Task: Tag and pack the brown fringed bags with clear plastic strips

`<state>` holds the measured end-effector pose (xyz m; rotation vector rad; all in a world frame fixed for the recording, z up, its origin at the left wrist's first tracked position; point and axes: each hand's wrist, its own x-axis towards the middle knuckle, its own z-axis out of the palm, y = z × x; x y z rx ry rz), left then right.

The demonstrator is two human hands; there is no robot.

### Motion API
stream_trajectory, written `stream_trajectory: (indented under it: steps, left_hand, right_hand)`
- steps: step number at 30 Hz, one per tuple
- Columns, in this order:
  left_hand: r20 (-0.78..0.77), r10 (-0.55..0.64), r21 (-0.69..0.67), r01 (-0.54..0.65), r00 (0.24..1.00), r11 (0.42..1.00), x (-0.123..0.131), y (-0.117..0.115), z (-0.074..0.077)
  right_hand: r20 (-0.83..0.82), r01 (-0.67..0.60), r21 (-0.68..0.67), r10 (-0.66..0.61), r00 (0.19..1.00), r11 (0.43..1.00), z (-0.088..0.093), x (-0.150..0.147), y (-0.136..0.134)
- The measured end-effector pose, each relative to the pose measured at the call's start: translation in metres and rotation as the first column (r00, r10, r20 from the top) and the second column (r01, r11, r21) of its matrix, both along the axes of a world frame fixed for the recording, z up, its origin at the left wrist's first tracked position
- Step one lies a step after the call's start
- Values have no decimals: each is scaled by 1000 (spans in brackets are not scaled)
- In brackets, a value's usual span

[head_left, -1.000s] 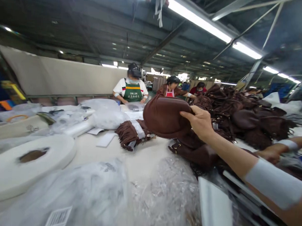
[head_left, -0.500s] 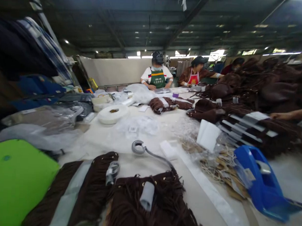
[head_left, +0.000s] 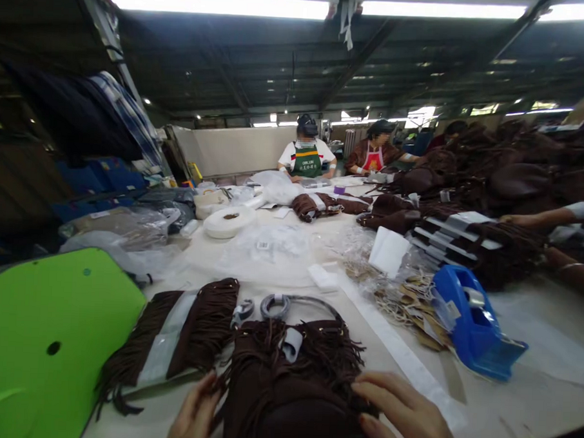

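A dark brown fringed handbag (head_left: 294, 400) lies in front of me, with a wrapped grey strap coil (head_left: 274, 306) at its top and a pale wrap (head_left: 292, 345) on its upper part. At its left edge, my left hand (head_left: 194, 413) has its fingers closed on the fringe. My right hand (head_left: 404, 414) is open, fingers spread, its fingertips touching the bag's right side. Another brown fringed piece (head_left: 204, 331), banded with a clear pale strip (head_left: 168, 336), lies to the left.
A green board (head_left: 49, 344) stands at the left. On the right are a blue tape dispenser (head_left: 476, 324), corded tags (head_left: 414, 308) and stacked brown bags (head_left: 465, 236). A white roll (head_left: 228, 223) and plastic bags (head_left: 266, 244) lie farther back. A co-worker's arm (head_left: 553, 214) reaches in.
My view has tilted up and the table things sit differently in it. Both my hands have come into view beside the handbag. The strap coil now lies closer to the bag's top.
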<state>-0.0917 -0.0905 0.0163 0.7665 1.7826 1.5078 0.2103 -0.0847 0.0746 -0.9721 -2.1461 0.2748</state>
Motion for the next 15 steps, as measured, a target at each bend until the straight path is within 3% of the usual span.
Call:
stream_trajectory:
  steps: [1,2,3,4,5,6,7,8,10,11,13,14,15]
  left_hand:
    - [-79,-47,29,49,996,998,3,0,16]
    - [-262,-164,67,188,951,980,8,3,33]
    - [-469,-334,75,414,817,907,16,8,50]
    - [-601,-532,-22,653,597,757,24,14,67]
    - [-642,-683,-184,796,347,577,33,20,80]
    - [-641,-750,-314,835,164,452,39,26,91]
    - [-636,-771,-422,822,33,383,42,30,97]
    - [-640,-765,-501,789,-63,354,40,33,100]
    - [-681,-716,-578,714,-155,395,22,32,94]
    - [-706,-691,-583,681,-156,442,7,30,88]
    - [-780,-618,-551,572,-95,608,-30,22,73]
    - [-822,-566,-526,467,-62,711,-47,17,67]
    - [-856,-515,-492,389,-50,779,-61,12,62]
  right_hand:
    - [13,-13,18,12,1000,1000,5,-6,3]
    - [42,-43,11,43,998,999,10,-14,7]
    - [76,-83,-24,84,994,996,15,-22,10]
    - [110,-121,-87,130,985,989,20,-30,14]
    - [138,-153,-171,177,974,973,23,-37,16]
    - [159,-170,-263,217,963,950,25,-42,19]
    - [175,-175,-349,247,953,921,26,-44,21]
    - [188,-166,-420,265,946,892,25,-42,22]
    - [206,-139,-498,273,940,856,19,-31,24]
    - [209,-127,-514,267,941,849,16,-22,25]
    - [215,-104,-521,248,945,847,9,-3,27]
    - [221,-87,-509,227,948,857,6,5,28]
    - [228,-67,-484,199,953,873,4,11,28]
